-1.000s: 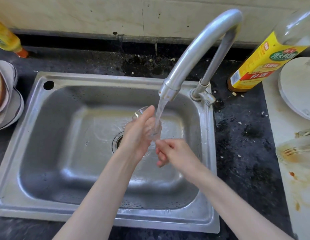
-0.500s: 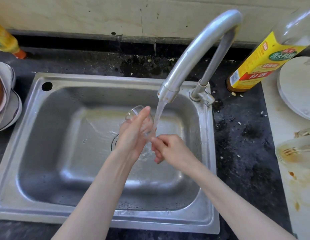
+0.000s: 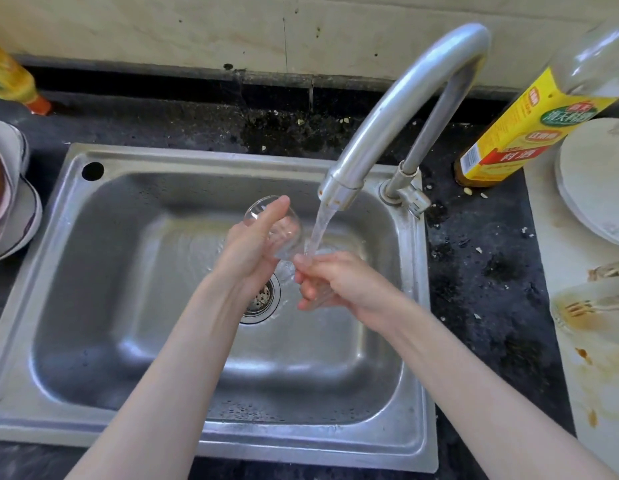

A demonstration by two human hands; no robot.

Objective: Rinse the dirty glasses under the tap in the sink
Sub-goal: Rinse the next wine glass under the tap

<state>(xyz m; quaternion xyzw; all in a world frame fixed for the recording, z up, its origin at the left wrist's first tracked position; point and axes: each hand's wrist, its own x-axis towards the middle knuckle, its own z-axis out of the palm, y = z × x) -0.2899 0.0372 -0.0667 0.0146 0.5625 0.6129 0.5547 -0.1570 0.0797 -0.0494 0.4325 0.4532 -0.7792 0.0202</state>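
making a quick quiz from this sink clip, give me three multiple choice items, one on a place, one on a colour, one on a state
1. Where does the tap stand?
A. at the sink's back right rim
B. at its front left corner
C. on the wall

2. What colour is the label on the bottle right of the tap?
A. blue
B. yellow and red
C. white

3. What is the left hand doing?
A. resting flat in the sink
B. holding a clear glass beside the running water
C. turning the tap

Answers: 1 A, its base meets the rim there. 2 B, the label shows it. 3 B, fingers wrap the glass.
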